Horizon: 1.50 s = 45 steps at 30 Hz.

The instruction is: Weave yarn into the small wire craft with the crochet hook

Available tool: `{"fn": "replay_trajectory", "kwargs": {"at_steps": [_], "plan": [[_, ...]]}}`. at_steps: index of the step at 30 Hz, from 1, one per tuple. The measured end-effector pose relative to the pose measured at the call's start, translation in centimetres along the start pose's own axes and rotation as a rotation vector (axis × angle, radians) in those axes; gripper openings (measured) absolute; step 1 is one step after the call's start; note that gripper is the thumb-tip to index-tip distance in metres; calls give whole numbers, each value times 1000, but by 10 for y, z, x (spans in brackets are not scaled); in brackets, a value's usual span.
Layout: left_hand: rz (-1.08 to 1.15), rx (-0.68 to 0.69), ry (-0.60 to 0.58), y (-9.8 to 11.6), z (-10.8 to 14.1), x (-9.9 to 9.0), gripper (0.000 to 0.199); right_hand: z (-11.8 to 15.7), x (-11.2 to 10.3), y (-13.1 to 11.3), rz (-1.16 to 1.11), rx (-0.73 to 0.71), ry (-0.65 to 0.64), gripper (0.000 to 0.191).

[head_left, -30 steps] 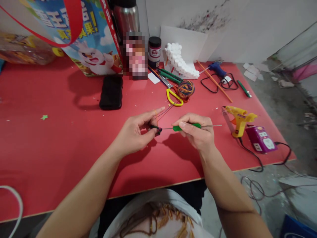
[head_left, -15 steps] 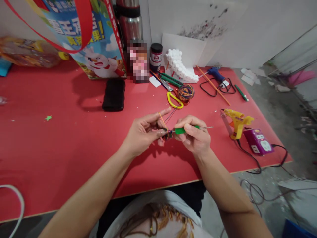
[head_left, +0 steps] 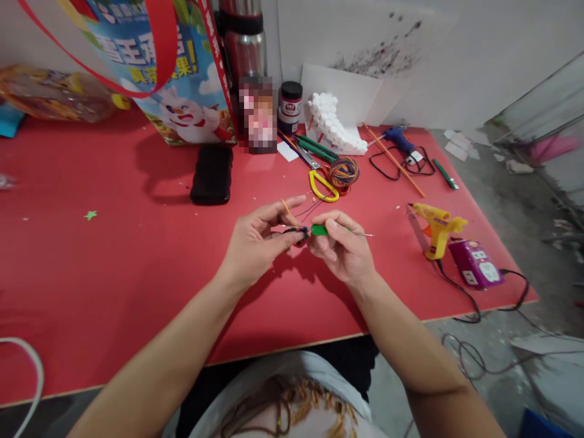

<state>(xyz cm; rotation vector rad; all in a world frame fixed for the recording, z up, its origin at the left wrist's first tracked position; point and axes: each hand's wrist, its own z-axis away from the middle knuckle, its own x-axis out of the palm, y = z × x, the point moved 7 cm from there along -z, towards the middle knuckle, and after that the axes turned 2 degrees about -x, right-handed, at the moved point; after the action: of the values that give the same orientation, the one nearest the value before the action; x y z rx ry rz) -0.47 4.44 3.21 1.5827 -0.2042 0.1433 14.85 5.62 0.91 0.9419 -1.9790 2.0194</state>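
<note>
My left hand [head_left: 258, 240] pinches a small dark crocheted piece [head_left: 300, 232] between thumb and fingers, with an orange yarn strand [head_left: 286, 207] looped over the raised forefinger. My right hand [head_left: 341, 246] grips a crochet hook with a green handle [head_left: 319, 230]; its metal tail [head_left: 362, 234] points right and its tip is at the dark piece. Thin yarn strands run from the piece back to a multicoloured yarn ball [head_left: 343, 171]. Both hands hover over the red table [head_left: 114, 255].
Yellow-handled scissors [head_left: 323, 182] lie beside the yarn ball. A black phone [head_left: 212, 173], a printed bag [head_left: 159, 67], a steel flask [head_left: 241, 42] and a jar [head_left: 291, 106] stand behind. A yellow glue gun [head_left: 435, 225] and purple power strip [head_left: 477, 267] sit at the right.
My right hand has slid left along the hook toward my left hand, so the hook reaches into the dark piece. The hands now nearly touch.
</note>
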Motion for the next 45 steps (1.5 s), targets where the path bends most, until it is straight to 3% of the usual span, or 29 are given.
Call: {"fn": "replay_trajectory", "kwargs": {"at_steps": [4,7,9,14,22,28,32,36,39,42,45], "plan": [[-86,48,59,9,1,-1,58,5,0,1,8,-9,-54,19],[-44,31,38,7,2,5,59,8,1,-3,16,-49,-103,18],[11,-26,13,-1,1,10,60,7,0,-5,30,-71,-56,17],[181,-117,78,-16,-1,7,63,2,0,1,-14,-82,142,21],[249,-87,89,-17,-2,2,53,-2,-5,2,-10,-72,117,17],[241,-82,95,-20,-3,2,79,4,0,1,20,-89,73,17],[238,-82,107,-20,2,6,88,10,0,-5,174,-185,104,16],[175,-36,146,-17,8,13,82,20,8,-19,623,-374,162,16],[251,-30,150,-17,10,16,77,29,23,-31,895,-571,149,21],[401,-81,97,-15,8,19,69,35,32,-35,927,-666,88,25],[479,-123,43,-9,5,17,61,34,28,-36,830,-640,51,25]]}}
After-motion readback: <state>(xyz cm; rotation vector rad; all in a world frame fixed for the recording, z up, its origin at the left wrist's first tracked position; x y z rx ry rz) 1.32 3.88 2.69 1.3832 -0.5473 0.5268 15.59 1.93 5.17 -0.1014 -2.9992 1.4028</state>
